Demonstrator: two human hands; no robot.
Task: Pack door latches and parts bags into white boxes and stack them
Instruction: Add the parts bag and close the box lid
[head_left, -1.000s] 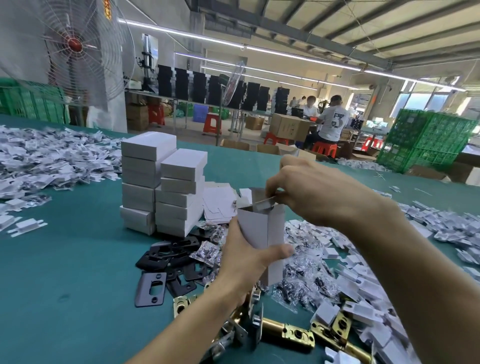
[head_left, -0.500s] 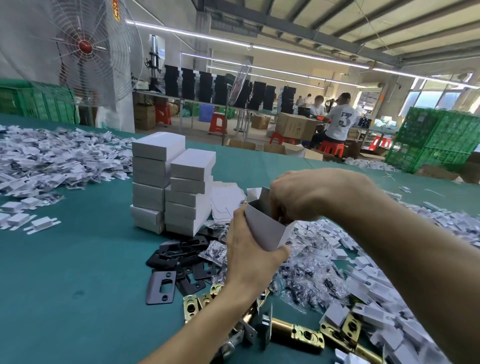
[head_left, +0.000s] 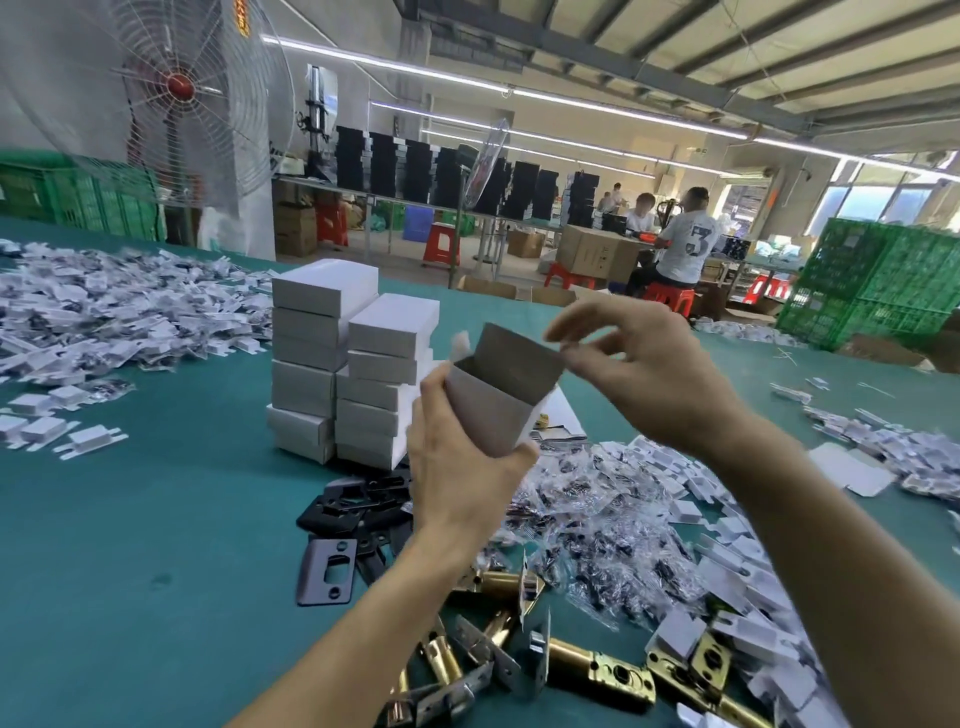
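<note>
the white box (head_left: 493, 410) sits just left of the frame's centre, held up off the table (head_left: 130, 545), with its open mouth tipped toward the upper right and its lid flap (head_left: 519, 353) standing up behind the opening. we judge it is held this way so that the mouth stays clear for filling or tucking. we cannot see whether anything is inside it.

the left hand (head_left: 457, 483) grips the box from below and the left, with the thumb across the lower front face and the fingers wrapped behind. so the box rises out of the top of that hand.

the right hand (head_left: 654, 374) is to the right of the box and slightly higher, its fingers spread and loosely bent. one fingertip meets the right corner of the flap. we cannot tell whether it is nipping the flap or only touching it.

behind the box, toward the left, finished boxes stand in two stacks (head_left: 353, 364), close enough for the next one to be set down easily. parts bags (head_left: 597, 519) are heaped at lower right, and brass door latches (head_left: 587, 670) lie along the bottom edge, both within easy reach. black plates (head_left: 358, 504) lie below the stacks.
</note>
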